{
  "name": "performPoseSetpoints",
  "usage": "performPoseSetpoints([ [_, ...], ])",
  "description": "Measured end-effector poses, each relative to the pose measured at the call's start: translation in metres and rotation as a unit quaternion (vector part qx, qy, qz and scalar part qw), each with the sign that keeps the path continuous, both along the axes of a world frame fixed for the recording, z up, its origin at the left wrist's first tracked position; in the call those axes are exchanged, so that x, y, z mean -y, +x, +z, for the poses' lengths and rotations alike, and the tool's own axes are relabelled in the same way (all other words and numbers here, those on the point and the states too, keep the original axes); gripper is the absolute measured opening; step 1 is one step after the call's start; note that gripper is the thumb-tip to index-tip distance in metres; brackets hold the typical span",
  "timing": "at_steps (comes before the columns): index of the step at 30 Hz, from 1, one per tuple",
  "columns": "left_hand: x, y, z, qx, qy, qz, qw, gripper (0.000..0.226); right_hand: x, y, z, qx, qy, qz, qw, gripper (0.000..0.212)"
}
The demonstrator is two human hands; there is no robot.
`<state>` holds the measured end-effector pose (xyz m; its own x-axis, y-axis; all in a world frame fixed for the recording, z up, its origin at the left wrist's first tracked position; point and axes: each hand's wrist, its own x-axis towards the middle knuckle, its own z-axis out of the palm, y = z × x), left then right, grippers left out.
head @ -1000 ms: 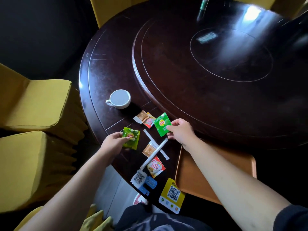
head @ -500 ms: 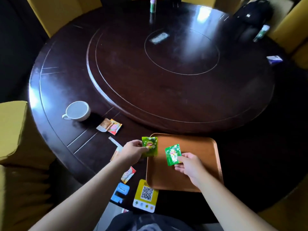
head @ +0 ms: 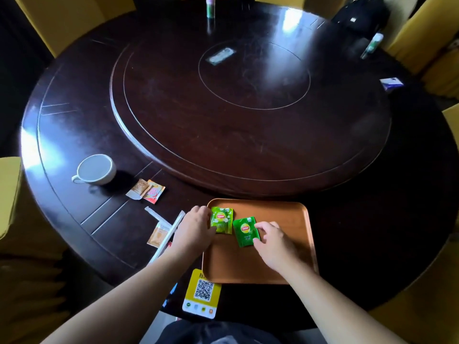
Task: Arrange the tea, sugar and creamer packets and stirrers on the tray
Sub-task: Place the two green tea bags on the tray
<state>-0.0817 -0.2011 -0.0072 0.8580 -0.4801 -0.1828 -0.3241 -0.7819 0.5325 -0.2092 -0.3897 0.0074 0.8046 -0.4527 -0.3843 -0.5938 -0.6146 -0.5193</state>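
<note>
On the tray (head: 293,244), near its far-left corner, lie two green tea packets (head: 221,220), side by side. Left hand (head: 196,230) and right hand (head: 272,240) each pinch one's edge. Light, thin, likely slick foil: best gripped by edges.

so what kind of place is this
Probably a restaurant's private dining room: a big round dark wood table with a lazy Susan turntable, yellow covered chairs around it, and a QR code card at the table's edge.
</note>
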Motion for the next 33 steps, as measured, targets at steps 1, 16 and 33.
performPoseSetpoints([
  [1, 0.000, -0.002, -0.001, 0.031, 0.004, -0.052, 0.998, 0.038, -0.001, 0.002, 0.000, 0.004, -0.024, 0.058, 0.998, 0.040],
  [16, 0.023, -0.007, -0.014, 0.076, 0.058, -0.193, 0.976, 0.044, 0.001, 0.041, -0.012, 0.011, -0.153, 0.176, 0.972, 0.039],
  [33, 0.020, 0.002, -0.003, 0.113, 0.043, -0.191, 0.974, 0.032, 0.000, 0.047, -0.001, 0.016, -0.126, 0.161, 0.979, 0.036],
])
